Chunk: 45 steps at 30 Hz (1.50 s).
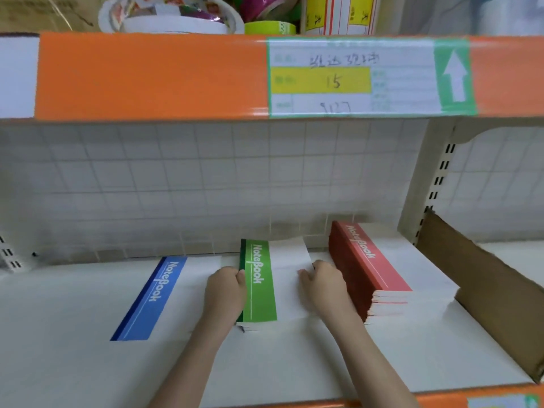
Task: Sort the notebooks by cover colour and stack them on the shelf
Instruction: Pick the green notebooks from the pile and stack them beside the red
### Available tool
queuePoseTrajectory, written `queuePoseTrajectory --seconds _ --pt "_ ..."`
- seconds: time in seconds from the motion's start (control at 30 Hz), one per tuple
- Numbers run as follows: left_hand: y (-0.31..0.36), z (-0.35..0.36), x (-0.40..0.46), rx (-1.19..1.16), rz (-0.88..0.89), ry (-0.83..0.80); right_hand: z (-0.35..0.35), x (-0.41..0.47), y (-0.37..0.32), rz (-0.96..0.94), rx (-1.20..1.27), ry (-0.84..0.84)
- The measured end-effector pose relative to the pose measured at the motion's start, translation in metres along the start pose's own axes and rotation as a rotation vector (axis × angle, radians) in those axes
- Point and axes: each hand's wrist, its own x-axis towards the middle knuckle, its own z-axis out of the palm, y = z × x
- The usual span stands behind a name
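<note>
We've got the green notebook mid-shelf, top of a short green pile, its far end lifted a little toward the tiled back wall. Our left hand grips its spine edge, thumb on the cover and fingers curled under or behind, we can't tell which. Our right hand presses on the white half of the cover near its right edge, fingers bent and close together.

Just right, almost touching that hand, stands the red stack, the tallest of the three, its page edges facing us. Beyond it a brown cardboard divider walls off the bay. To the left lies the blue notebook, flat and low, its white half running under our left wrist.

The white shelf is open left of the blue and along the front edge. Overhead, the orange rail with its price label hangs low.
</note>
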Motion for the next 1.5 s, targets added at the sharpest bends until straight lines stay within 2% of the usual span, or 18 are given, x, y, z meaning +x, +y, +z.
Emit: queuePoseTrajectory --seconds 0.3,0.47,0.6,0.73,0.8,1.07,1.3,1.37,1.5 --pt "0.001 0.014 0.011 0.097 0.047 0.023 0.011 0.014 0.014 -0.015 -0.004 0.038" --pt "-0.003 0.019 0.013 0.026 0.035 0.0 0.014 0.015 0.023 -0.055 0.045 0.018" --pt "-0.009 0.023 0.011 -0.08 0.026 -0.004 0.016 0.019 0.028 -0.031 0.201 -0.064" --pt "-0.017 0.026 0.012 -0.252 -0.096 -0.072 0.016 0.022 0.032 0.016 0.451 -0.126" --pt "-0.019 0.029 0.013 -0.274 -0.096 -0.089 0.017 0.023 0.031 0.014 0.485 -0.154" --pt "-0.02 0.036 0.012 -0.226 -0.082 -0.051 0.017 0.023 0.031 -0.062 0.269 -0.183" --pt "-0.015 0.023 0.013 -0.298 -0.137 -0.144 0.016 0.024 0.03 -0.004 0.398 -0.189" --pt "-0.012 0.013 0.013 -0.252 -0.104 -0.184 0.013 0.024 0.028 -0.015 0.316 -0.205" --pt "-0.015 -0.011 0.01 -0.087 0.026 -0.14 -0.002 0.011 0.002 -0.109 0.09 -0.026"
